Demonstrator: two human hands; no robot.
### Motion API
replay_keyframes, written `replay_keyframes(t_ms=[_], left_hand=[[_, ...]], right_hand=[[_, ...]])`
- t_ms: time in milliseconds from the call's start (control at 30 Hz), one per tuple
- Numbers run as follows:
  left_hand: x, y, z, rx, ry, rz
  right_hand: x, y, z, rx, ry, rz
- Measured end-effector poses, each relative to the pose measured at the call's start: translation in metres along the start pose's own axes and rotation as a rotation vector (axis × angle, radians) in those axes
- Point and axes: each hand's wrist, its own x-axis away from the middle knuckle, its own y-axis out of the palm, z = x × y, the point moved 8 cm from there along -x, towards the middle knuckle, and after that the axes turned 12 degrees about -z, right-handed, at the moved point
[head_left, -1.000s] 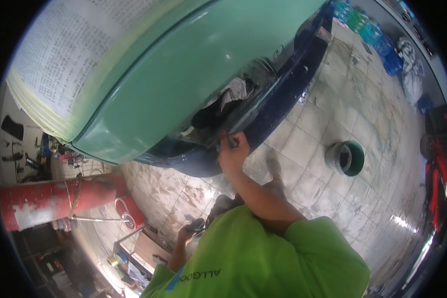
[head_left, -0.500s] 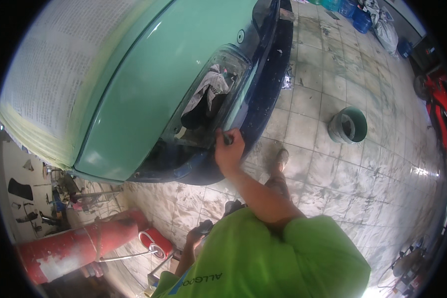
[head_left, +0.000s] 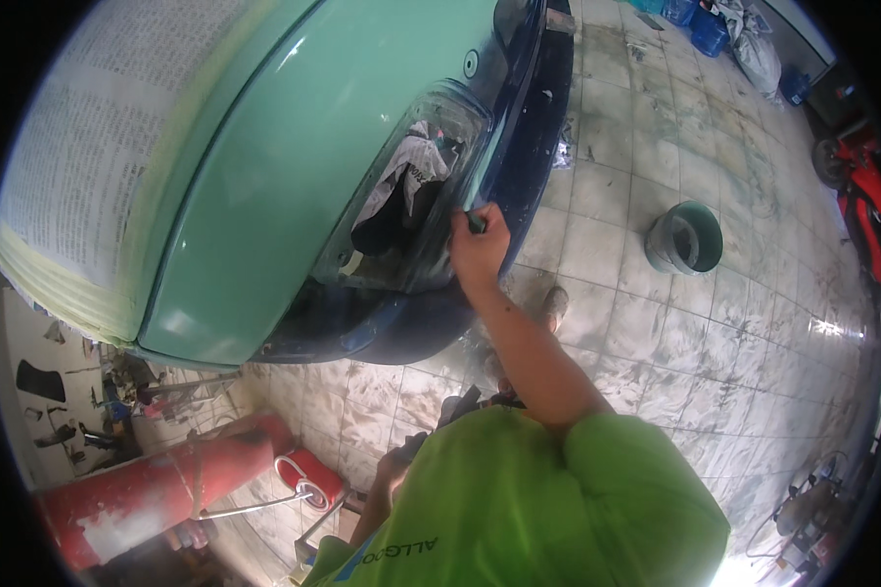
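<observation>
A small dark tool (head_left: 476,222) is being gripped in the closed right hand (head_left: 478,249) and pressed against the edge of the headlight opening (head_left: 411,205) in the green car body (head_left: 313,157), where a grey rag (head_left: 401,176) is lying stuffed inside. The left hand (head_left: 396,470) is being held low beside the green shirt (head_left: 529,509), and how far it is open cannot be told. Sheets of printed paper (head_left: 98,147) are being held over the car's upper left by yellowish tape, while open tiled floor (head_left: 656,333) is being left to the right, around a green bucket (head_left: 685,238), with blue containers (head_left: 695,24) far off.
</observation>
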Motion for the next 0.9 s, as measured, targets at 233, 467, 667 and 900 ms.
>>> replay_keyframes(t_ms=[233, 467, 667, 900], left_hand=[[0.019, -0.001, -0.008, 0.127, 0.000, 0.035], [0.004, 0.000, 0.004, 0.002, 0.022, 0.004], [-0.003, -0.005, 0.016, 0.024, 0.035, -0.007], [-0.004, -0.001, 0.018, -0.083, 0.016, -0.020]], right_hand=[[-0.067, -0.009, 0.008, -0.098, 0.160, 0.016], [0.006, -0.003, -0.010, 0.027, 0.004, -0.045], [-0.087, -0.006, 0.012, -0.142, 0.054, -0.011], [0.098, 0.017, -0.011, -0.093, 0.186, -0.247]])
